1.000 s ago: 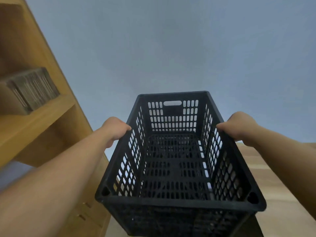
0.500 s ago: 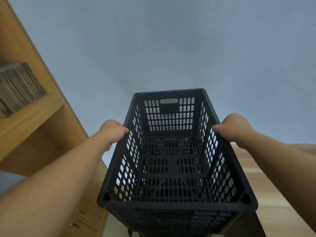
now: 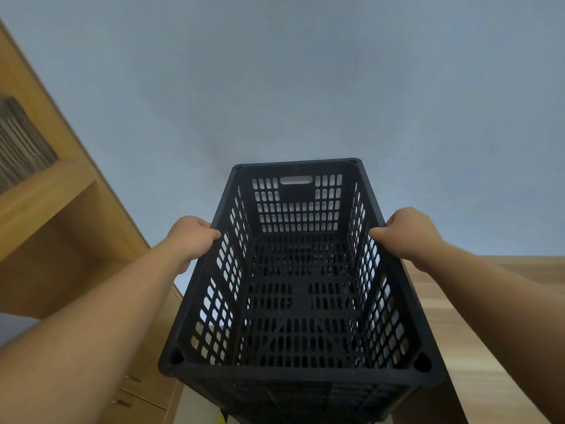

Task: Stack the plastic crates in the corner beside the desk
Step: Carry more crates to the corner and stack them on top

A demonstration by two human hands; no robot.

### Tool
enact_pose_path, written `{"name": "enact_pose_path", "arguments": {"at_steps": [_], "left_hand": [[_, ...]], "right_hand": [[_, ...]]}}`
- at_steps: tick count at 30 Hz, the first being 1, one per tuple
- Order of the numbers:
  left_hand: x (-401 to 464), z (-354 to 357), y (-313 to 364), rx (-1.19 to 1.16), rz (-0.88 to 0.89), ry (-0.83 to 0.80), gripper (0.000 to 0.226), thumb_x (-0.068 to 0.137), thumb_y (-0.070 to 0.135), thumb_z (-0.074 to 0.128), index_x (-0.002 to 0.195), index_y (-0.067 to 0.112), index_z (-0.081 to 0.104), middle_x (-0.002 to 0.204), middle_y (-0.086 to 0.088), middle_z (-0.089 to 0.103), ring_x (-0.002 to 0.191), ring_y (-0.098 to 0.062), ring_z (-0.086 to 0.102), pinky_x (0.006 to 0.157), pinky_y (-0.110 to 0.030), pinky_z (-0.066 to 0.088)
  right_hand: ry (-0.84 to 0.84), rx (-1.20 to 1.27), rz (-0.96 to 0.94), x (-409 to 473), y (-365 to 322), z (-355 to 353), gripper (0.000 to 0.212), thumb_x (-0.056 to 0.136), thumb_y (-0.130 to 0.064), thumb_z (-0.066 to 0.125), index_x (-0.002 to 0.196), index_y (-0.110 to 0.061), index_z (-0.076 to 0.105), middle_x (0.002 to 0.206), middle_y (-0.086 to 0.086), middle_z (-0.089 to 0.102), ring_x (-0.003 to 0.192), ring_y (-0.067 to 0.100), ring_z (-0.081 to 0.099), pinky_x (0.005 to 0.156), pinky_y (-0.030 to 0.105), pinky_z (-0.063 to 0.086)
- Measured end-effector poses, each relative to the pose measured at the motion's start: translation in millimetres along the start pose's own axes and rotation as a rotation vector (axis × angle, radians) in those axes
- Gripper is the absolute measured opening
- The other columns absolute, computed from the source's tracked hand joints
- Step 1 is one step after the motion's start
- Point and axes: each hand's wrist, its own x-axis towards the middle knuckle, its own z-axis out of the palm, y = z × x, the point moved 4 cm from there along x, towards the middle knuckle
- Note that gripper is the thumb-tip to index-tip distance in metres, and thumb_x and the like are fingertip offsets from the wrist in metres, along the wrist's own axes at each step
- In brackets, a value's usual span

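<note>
You hold the black slotted plastic crate [image 3: 301,286] before the grey wall [image 3: 305,87]: your left hand [image 3: 191,237] and right hand [image 3: 408,232] curl tightly around its long rims, between the wooden shelf [image 3: 46,191] and the desk [image 3: 489,332].

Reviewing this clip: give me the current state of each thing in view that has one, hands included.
black crate: empty, upright, held by both long side rims.
left hand: grip curled over the crate's left rim.
right hand: grip curled over the crate's right rim.
wooden shelf unit: open-fronted, something stacked on its upper shelf.
desk: wooden surface showing right of the crate.
</note>
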Motion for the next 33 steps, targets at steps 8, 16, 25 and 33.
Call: {"name": "enact_pose_path", "arguments": {"at_steps": [8,16,25,33], "left_hand": [[2,1,-3,0.033,-0.013,-0.030,0.017,0.101,0.017,0.066,0.111,0.007,0.076,0.111,-0.014,0.077,0.107,-0.035,0.072,0.106,-0.053,0.055],[-6,1,-5,0.042,0.001,-0.051,0.020,0.102,0.022,0.066,0.116,0.010,0.075,0.111,-0.011,0.078,0.105,-0.033,0.074,0.106,-0.051,0.056],[-22,1,-5,0.072,0.049,-0.088,0.038,0.107,0.035,0.056,0.140,0.020,0.064,0.128,-0.009,0.073,0.113,-0.034,0.071,0.107,-0.051,0.055],[-39,9,-27,-0.102,-0.023,-0.219,0.036,0.107,0.047,0.045,0.131,0.027,0.061,0.117,-0.010,0.076,0.104,-0.037,0.075,0.096,-0.056,0.061]], "right_hand": [[-0.029,-0.024,0.008,3,6,4,0.036,0.084,-0.029,0.070,0.066,-0.006,0.049,0.061,0.010,0.047,0.058,0.026,0.048,0.055,0.031,0.041],[-0.051,-0.068,0.035,0,5,3,0.036,0.086,-0.031,0.070,0.075,0.003,0.062,0.068,0.015,0.060,0.065,0.030,0.061,0.060,0.034,0.050],[-0.028,-0.099,0.026,-11,-2,8,0.027,0.093,-0.022,0.060,0.081,0.002,0.063,0.067,0.010,0.057,0.060,0.025,0.053,0.056,0.031,0.045],[-0.058,-0.126,0.037,-40,7,20,0.021,0.094,-0.019,0.056,0.110,-0.005,0.057,0.089,0.010,0.062,0.080,0.028,0.062,0.071,0.039,0.055]]}}
